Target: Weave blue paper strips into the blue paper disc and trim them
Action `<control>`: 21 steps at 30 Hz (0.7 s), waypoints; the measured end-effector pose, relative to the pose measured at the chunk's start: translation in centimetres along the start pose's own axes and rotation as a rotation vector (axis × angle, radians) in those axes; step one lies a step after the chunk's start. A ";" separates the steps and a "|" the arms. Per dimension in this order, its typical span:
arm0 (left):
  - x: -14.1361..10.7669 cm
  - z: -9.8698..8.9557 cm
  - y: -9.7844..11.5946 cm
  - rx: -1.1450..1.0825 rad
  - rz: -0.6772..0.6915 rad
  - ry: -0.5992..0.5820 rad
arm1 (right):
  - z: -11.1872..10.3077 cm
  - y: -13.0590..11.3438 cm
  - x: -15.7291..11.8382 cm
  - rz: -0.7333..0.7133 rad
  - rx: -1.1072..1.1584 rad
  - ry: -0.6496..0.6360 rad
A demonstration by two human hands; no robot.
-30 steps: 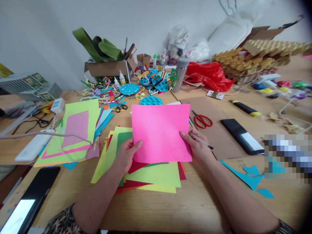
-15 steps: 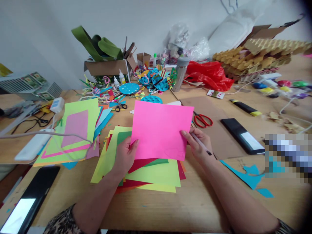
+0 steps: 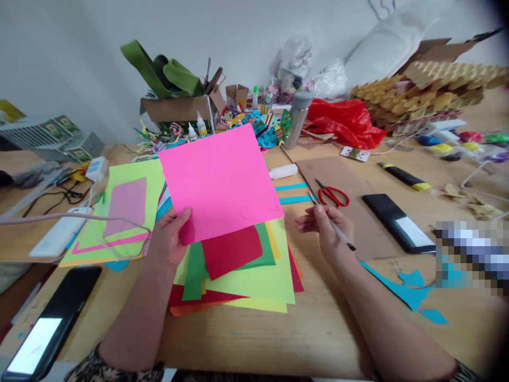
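Observation:
My left hand (image 3: 170, 233) pinches the lower left corner of a bright pink sheet of paper (image 3: 222, 183), which is raised and tilted above the table. Faint pencil-like lines show near the sheet's lower right corner. Clear of the paper, my right hand (image 3: 328, 228) grips a slim pen (image 3: 338, 234) between thumb and fingers, its tip pointing away from me. Beneath the pink sheet lies a loose pile of coloured paper: a dark red piece (image 3: 233, 254), a green piece (image 3: 194, 273) and yellow-green sheets (image 3: 274, 281). Red-handled scissors (image 3: 334, 196) rest just beyond my right hand.
Blue strips (image 3: 294, 200) and a white bottle (image 3: 283, 171) lie past the pile. At right are a phone (image 3: 397, 223), a cutter knife (image 3: 404, 176) and blue scraps (image 3: 413, 292). Another phone (image 3: 51, 323) sits front left. A steel flask (image 3: 298, 122) stands behind.
My right hand has let go of the pink sheet and keeps the pen. My left hand has carried the sheet left and up, tilting it and uncovering the red and green papers.

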State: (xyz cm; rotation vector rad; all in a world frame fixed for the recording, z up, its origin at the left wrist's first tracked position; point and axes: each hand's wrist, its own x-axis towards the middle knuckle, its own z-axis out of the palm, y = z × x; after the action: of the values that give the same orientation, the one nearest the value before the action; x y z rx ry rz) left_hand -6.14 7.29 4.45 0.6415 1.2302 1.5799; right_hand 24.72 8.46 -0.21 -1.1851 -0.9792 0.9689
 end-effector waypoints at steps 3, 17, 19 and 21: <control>-0.1 -0.1 0.0 0.015 -0.047 -0.015 | 0.1 0.1 -0.2 -0.009 -0.010 -0.036; -2.3 1.0 -4.2 0.325 -0.096 -0.359 | -0.1 -0.1 -0.4 0.174 0.104 -0.258; -2.3 1.0 -4.3 0.333 -0.103 -0.360 | 0.0 0.0 -0.5 0.167 0.130 -0.238; -2.3 1.1 -4.3 0.324 -0.114 -0.369 | 0.1 0.1 -0.5 0.189 0.099 -0.232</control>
State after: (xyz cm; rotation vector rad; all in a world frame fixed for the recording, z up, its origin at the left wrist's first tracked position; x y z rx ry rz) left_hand -2.73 5.54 1.23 1.0018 1.2233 1.1137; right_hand 24.43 8.02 -0.29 -1.1132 -1.0010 1.3137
